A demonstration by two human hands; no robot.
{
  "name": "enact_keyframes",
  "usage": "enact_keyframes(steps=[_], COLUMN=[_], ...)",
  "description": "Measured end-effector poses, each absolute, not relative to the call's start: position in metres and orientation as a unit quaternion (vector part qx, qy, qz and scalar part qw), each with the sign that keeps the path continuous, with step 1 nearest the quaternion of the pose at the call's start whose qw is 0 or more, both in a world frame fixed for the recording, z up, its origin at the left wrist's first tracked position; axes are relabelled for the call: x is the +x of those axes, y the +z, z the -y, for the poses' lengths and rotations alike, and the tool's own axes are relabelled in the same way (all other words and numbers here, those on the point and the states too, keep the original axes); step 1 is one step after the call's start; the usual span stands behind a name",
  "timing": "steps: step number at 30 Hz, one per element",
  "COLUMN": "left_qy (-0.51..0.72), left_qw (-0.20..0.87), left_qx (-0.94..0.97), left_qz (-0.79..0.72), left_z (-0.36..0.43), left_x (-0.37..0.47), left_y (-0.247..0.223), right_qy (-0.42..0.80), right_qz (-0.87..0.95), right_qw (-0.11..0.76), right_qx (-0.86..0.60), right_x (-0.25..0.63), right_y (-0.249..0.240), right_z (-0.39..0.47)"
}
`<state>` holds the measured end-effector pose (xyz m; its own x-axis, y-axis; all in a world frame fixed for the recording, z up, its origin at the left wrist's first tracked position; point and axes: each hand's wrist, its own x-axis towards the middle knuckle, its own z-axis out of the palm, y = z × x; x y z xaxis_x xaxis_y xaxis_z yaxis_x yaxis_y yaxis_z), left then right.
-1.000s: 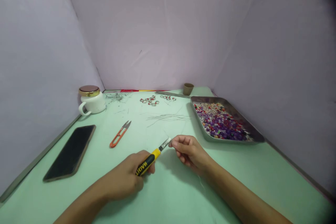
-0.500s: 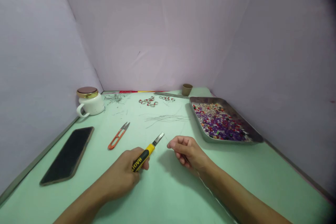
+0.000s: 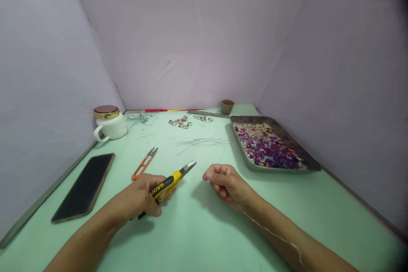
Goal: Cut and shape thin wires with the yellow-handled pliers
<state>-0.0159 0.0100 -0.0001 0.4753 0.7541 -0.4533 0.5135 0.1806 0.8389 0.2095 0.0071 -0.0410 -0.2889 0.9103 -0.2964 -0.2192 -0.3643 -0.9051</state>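
My left hand (image 3: 137, 197) is wrapped round a pair of pliers (image 3: 168, 184) with black and yellow handles, their metal jaws pointing up and to the right. Across a short gap, my right hand (image 3: 228, 182) pinches a thin wire (image 3: 274, 235) between thumb and fingertips. A fine end of it seems to reach toward the jaws, too thin to tell whether it touches them. The rest of the wire trails from below the palm along my right forearm. Just beyond my left hand lie orange thread snips (image 3: 144, 165).
A metal tray (image 3: 315, 165) of mixed beads stands on the right, with a small brown cup (image 3: 227, 106) behind it. Loose wires (image 3: 200, 141) and beaded rings (image 3: 180, 123) lie farther back. On the left are a phone (image 3: 83, 189) and a lidded white mug (image 3: 114, 128).
My left hand has drawn the pliers slightly left, away from my right hand, and their handles have spread apart. My right hand has stayed nearly in place; more wire shows along its forearm.
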Motion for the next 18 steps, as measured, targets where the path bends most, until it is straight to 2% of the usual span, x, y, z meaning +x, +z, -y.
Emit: enact_keyframes(steps=[5,11,15,18], left_qy=[0.100,0.123,0.247,0.359], left_qw=[0.516,0.601,0.620,0.550], left_qx=[0.682,0.640,0.515,0.449], left_qz=[-0.509,-0.462,-0.538,-0.606], left_z=[-0.008,-0.001,-0.010,-0.019], left_x=[-0.016,-0.005,-0.012,-0.027], left_y=[-0.003,-0.012,-0.012,-0.004], right_qy=[0.684,0.685,0.694,0.701], right_qz=[0.394,0.398,0.400,0.378], right_qw=[0.395,0.406,0.399,0.400], right_qx=[-0.470,-0.455,-0.447,-0.453], right_x=[0.209,0.206,0.201,0.199], right_y=[-0.039,-0.042,-0.043,-0.043], right_z=[-0.006,-0.005,0.000,0.002])
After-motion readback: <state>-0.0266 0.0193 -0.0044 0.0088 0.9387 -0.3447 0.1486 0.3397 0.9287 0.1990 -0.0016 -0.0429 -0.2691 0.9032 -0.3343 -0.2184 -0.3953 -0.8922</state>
